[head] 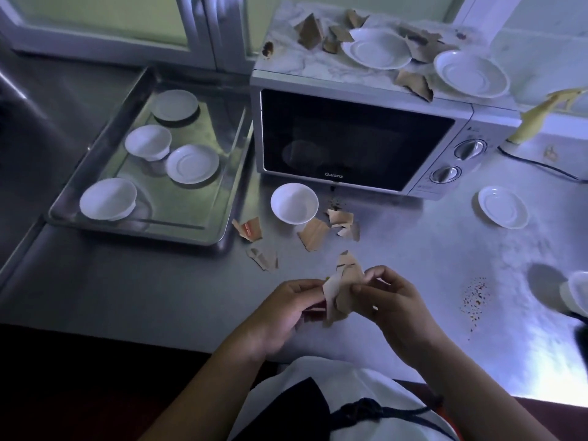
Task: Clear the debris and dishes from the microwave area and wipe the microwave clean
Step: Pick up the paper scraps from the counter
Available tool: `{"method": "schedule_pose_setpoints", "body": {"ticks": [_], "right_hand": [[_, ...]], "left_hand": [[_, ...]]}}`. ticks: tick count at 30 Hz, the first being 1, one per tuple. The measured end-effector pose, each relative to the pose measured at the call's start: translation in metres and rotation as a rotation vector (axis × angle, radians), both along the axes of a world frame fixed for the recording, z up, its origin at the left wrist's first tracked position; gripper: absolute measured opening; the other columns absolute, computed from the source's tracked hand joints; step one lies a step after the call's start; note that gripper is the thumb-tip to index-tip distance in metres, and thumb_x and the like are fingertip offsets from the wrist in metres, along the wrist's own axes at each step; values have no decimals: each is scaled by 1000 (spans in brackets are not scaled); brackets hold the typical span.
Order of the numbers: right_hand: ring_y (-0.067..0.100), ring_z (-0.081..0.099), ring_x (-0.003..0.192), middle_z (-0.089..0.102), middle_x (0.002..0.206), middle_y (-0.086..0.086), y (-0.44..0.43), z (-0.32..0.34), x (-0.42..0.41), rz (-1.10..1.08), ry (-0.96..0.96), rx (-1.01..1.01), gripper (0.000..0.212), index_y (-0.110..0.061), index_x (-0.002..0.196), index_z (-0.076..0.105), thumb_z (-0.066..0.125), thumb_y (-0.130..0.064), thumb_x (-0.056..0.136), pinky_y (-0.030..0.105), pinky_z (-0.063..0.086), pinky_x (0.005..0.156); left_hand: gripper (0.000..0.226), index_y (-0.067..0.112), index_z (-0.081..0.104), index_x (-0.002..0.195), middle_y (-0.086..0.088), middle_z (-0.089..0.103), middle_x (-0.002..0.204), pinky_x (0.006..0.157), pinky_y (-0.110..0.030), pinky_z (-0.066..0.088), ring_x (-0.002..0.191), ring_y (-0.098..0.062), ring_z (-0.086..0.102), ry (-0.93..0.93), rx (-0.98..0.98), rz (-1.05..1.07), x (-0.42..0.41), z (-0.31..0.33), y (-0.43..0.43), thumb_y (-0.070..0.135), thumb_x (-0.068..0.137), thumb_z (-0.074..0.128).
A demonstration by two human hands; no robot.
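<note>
Tray (133, 232) at the counter's (159, 288) left edge holds bowls and saucers, probably gathered there to carry off together.

Microwave (356, 138) at back centre, door closed. Its top is littered with torn scraps (310, 31) and two saucers (377, 49), not yet cleared.

Bowl (294, 203) stands just before its front left corner, with loose pieces (313, 233) on the counter beside it.

At the front edge, centre, the left hand (283, 316) is curled round a bunch (342, 291) of card bits. The right hand (391, 310) pinches the same bunch from the other side, likely stacking pieces into one handful for a single trip to the bin.

Further right are crumbs (474, 296) and a lone saucer (502, 206) near the microwave's right side.

Wiping looks a long way off.
</note>
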State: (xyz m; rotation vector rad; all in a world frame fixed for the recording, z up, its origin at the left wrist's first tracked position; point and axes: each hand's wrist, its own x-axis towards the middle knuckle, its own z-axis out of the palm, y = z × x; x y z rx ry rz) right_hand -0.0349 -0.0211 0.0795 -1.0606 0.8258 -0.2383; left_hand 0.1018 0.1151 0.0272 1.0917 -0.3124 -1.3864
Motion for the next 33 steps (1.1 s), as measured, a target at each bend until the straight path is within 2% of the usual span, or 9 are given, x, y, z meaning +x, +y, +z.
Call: {"method": "schedule_pose_setpoints", "body": {"ticks": [3,5,7,12,19,22,25,29,33], "right_hand": [[35,64,81,67,87,24,-4,0,-12,-93,-8,47,25,-7,95,62,71,-3,73,50,53,84],[36,65,84,68,91,26,-7,-1,-23,-147,18,39,32,-1,105,62,69,-2,74,53,52,90],[40,63,87,66,94,30,-6,-4,-34,-184,44,23,29,11,106,61,65,1,79,60,47,97],[43,62,93,64,100,34,-1,-10,-56,-326,145,6,25,17,111,56,57,8,88,59,45,102],[35,64,86,66,97,26,-2,-13,-62,-485,229,-34,22,13,108,63,55,15,87,42,54,79],[37,62,86,64,93,25,-3,-15,-55,-485,265,-63,19,12,102,65,56,16,86,49,53,85],[38,64,86,66,90,28,-2,-15,-43,-449,273,-127,15,6,93,68,59,15,86,51,53,87],[34,65,76,68,85,27,1,-11,-23,-351,220,-225,14,3,92,71,64,14,85,41,57,72],[31,71,69,73,81,20,1,-5,-9,-218,72,-213,17,-6,83,76,70,9,81,32,59,62]], "left_hand": [[14,20,80,97,-5,76,102,76,-23,53,93,-18,70,-187,123,66,24,-22,-1,25,91,68],[13,25,78,99,-2,75,108,81,-24,50,92,-16,67,-695,413,157,49,-45,-2,18,92,69],[27,21,70,118,-4,69,120,88,-29,50,102,-21,66,-1101,614,137,75,-66,1,15,92,66],[43,17,60,129,-2,49,141,97,-38,48,124,-25,54,-1348,654,-167,114,-89,-4,16,87,69],[19,13,67,103,-5,71,104,85,-39,53,98,-27,66,-1257,665,-163,118,-88,-13,9,85,71],[11,8,62,100,-14,72,99,68,-41,58,70,-25,69,-946,560,-29,104,-60,-19,3,91,66],[11,14,68,86,-12,72,87,49,-27,51,59,-14,65,-632,345,56,73,-19,-24,5,86,74],[13,30,79,78,6,72,73,66,-15,49,67,-6,63,-508,184,-53,26,22,-29,28,67,86],[17,33,76,72,8,73,70,60,-14,47,65,-2,65,-521,186,7,3,23,-37,19,75,85]]}}
